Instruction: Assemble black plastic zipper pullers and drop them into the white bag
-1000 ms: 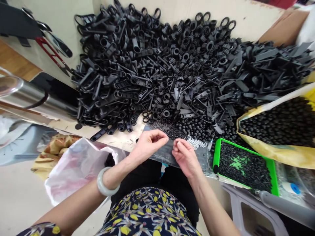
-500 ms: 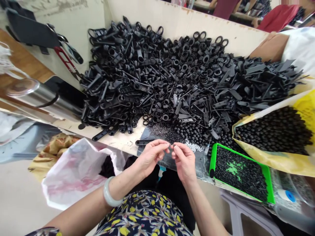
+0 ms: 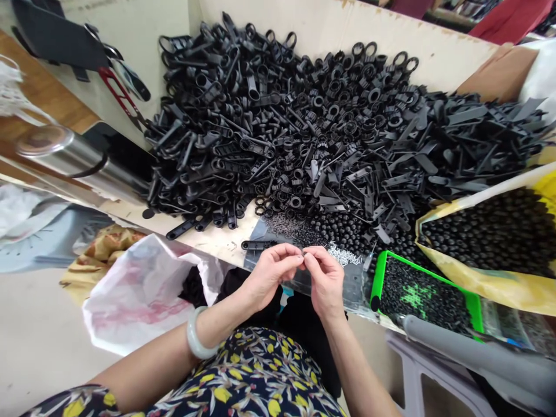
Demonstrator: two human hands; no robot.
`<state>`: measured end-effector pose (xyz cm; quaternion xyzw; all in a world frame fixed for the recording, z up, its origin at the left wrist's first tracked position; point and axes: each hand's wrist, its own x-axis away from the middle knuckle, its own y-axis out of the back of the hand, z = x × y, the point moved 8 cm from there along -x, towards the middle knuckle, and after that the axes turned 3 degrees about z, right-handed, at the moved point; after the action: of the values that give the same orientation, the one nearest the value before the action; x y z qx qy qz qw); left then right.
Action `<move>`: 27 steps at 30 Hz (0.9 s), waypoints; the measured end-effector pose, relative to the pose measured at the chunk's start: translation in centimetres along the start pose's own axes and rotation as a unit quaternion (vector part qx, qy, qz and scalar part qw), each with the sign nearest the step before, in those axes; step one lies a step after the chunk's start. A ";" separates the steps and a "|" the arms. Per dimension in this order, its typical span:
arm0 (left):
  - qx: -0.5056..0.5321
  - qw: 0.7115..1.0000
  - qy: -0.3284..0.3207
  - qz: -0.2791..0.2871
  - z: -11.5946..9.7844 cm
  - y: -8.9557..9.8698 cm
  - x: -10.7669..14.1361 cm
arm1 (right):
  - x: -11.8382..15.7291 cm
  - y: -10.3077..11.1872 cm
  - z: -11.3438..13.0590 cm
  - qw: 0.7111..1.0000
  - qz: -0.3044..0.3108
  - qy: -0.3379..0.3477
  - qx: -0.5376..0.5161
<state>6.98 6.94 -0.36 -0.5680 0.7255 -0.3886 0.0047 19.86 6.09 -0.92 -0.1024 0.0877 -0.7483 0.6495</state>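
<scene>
My left hand (image 3: 275,271) and my right hand (image 3: 324,278) meet fingertip to fingertip over the table's front edge. Each is closed in a pinch; a tiny dark piece seems to sit between them, mostly hidden by the fingers. Just beyond my left hand lies a black plastic arm-shaped part (image 3: 256,245). Near my right fingers are a heap of small silver pins (image 3: 345,255) and a pile of black balls (image 3: 343,230). Tiny dark bits (image 3: 289,226) are spread on the dark mat behind my hands.
A large heap of black plastic parts (image 3: 260,116) fills the table. On the right stand a green tray (image 3: 377,281) of small black pieces and a yellow bag (image 3: 478,272) of black balls. At left are a steel flask (image 3: 65,153) and a white sack (image 3: 125,301). A grey bar (image 3: 456,341) crosses lower right.
My hands have come together, closing the small gap between their fingertips. The camera view has shifted slightly, and a grey bar now covers part of the lower right.
</scene>
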 end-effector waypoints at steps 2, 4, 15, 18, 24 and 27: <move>-0.066 0.997 -0.036 0.005 -0.9 0.2 0.0 | -0.1 -0.2 0.2 1.000 0.019 -0.005 -0.001; -0.112 0.992 -0.054 0.009 -1.3 0.5 0.0 | -0.1 -0.3 0.2 1.000 0.030 -0.008 0.002; -0.118 0.992 -0.051 0.002 -1.1 1.6 0.5 | -0.2 -0.4 1.6 0.989 0.072 0.051 0.119; -0.110 0.993 -0.041 0.005 -1.0 1.6 0.4 | -0.1 -0.6 2.4 0.979 0.086 0.079 0.168; -0.058 0.997 -0.043 -0.031 -0.5 1.9 0.3 | 0.6 -0.8 2.9 0.961 0.088 0.110 0.239; -0.004 0.997 -0.030 -0.064 0.1 2.1 0.4 | 0.8 -0.7 2.9 0.958 0.062 0.114 0.254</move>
<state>5.20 6.62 -1.45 -0.6246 0.6888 -0.3681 -0.0011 19.90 5.37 2.10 0.1577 -0.0255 -0.7109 0.6849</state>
